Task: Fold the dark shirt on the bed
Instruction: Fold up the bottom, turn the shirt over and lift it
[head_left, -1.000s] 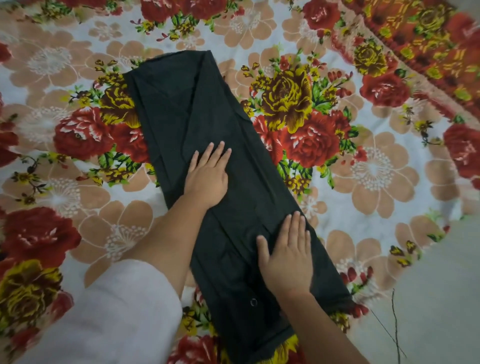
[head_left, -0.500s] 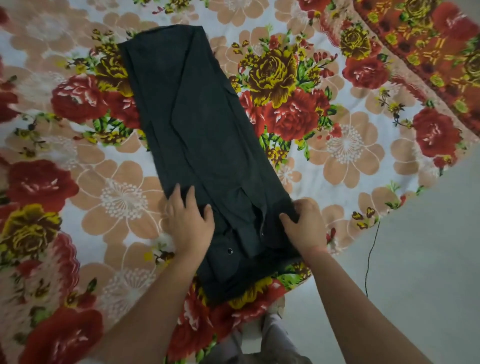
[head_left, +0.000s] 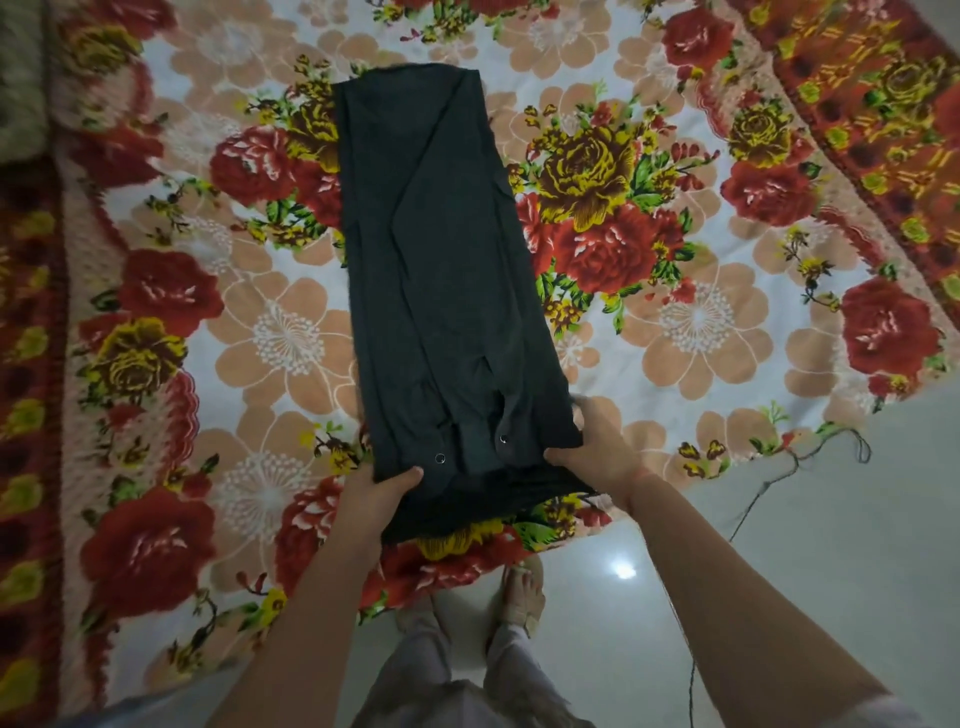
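The dark shirt (head_left: 436, 270) lies on the flowered bedspread (head_left: 701, 322) as a long narrow strip, its sides folded in, running away from me. Two small round snaps show near its near end. My left hand (head_left: 382, 491) grips the near left corner, thumb on top of the cloth. My right hand (head_left: 597, 447) pinches the near right corner. The near end is lifted slightly off the bed, with a lower layer of dark cloth showing beneath it.
The bed's near edge runs just below the shirt, with a pale glossy floor (head_left: 805, 545) to the right. My feet (head_left: 519, 597) stand on the floor by the edge. A thin dark cord (head_left: 769, 488) trails across the floor. The bedspread's red patterned border (head_left: 883, 104) runs along the far right.
My hands went from pressing flat on the shirt's middle to its near end, and now each grips a near corner, lifting it a little. The camera has pulled back, showing more bed.
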